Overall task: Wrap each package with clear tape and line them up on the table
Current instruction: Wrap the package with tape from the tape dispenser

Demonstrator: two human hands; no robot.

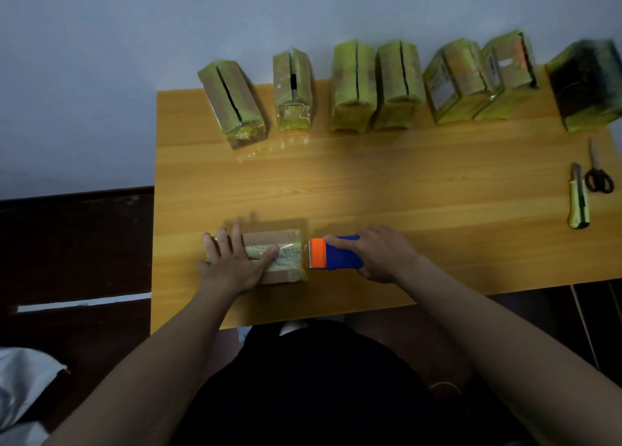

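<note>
Head view looks down on the package [282, 255], a small brown cardboard box lying flat near the front edge of the table [404, 183], its top glossy with clear tape. Left hand [235, 260] presses on it, fingers spread straight, thumb along the top. Right hand [383, 253] grips the tape dispenser [336, 253], blue body with an orange head touching the box's right end. Along the far edge stands a row of seven wrapped packages [370, 85], yellowish and shiny, the rightmost one dark. Scissors [597, 173] and a pale green box cutter [578, 200] lie at the right. Tabletop is orange wood grain, against a plain grey wall [134, 25]; dark floor [77, 250] to the left.
</note>
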